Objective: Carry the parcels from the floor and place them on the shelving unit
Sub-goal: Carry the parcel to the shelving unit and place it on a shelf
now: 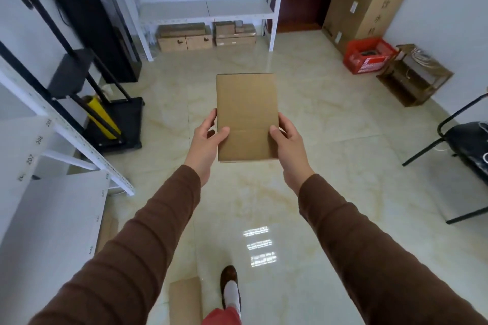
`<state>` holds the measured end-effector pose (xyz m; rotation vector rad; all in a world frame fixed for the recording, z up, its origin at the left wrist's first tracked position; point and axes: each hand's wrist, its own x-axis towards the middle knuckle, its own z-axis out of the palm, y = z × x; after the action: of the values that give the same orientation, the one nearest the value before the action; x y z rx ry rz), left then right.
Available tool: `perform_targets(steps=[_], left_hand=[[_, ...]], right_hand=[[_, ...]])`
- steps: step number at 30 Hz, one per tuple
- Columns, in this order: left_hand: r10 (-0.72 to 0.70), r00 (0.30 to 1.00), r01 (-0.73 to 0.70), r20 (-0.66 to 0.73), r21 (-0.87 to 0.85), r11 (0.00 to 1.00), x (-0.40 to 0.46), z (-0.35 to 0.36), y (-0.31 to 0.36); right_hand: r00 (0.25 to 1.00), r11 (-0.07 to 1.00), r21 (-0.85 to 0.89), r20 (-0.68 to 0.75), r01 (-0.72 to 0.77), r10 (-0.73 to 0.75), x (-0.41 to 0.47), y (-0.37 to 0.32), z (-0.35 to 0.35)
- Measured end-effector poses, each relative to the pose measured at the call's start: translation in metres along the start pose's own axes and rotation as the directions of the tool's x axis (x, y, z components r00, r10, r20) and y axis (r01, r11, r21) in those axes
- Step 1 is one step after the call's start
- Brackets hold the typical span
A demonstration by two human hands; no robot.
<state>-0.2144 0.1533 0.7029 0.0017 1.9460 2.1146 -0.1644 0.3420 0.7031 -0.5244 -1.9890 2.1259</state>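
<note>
at the far left a white shelving unit (66, 129) is standing along the wall, its near shelf bare. the person's left hand (204, 144) is gripping the left edge of a flat brown parcel (247, 116) — thumb lying on the top face near the lower left corner, fingers curling round the side and under it. the parcel is being held out in mid-air over the tiled floor (330, 126), lengthwise away from the person, between the two hands. the right hand (289, 144) is mirroring the grip on the right edge, thumb pressing on top, fingers wrapping beneath — both hands are clamped on the near half. lower down, another parcel (184, 301) is lying on the floor beside the person's foot (231, 287). further back, a second white shelving unit (211, 10) is holding boxes underneath.
</note>
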Motion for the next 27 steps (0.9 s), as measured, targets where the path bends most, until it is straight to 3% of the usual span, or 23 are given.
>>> perform_targets(steps=[10,22,27], left_hand=[[-0.003,0.995,0.012,0.102,-0.089,0.996,0.126,0.010,0.043],[-0.197,0.955,0.229,0.220,-0.132,0.964,0.319,0.040,0.072],[-0.072,0.992,0.072,0.103,0.002,0.997,0.382,0.055,0.100]], right_hand=[[1.000,0.999,0.049,0.001,-0.003,0.003,0.129,-0.036,0.025],[0.983,0.991,-0.080,0.158,0.104,-0.090,0.332,-0.069,-0.012],[0.974,0.994,-0.086,0.221,0.062,-0.042,0.412,-0.096,-0.005]])
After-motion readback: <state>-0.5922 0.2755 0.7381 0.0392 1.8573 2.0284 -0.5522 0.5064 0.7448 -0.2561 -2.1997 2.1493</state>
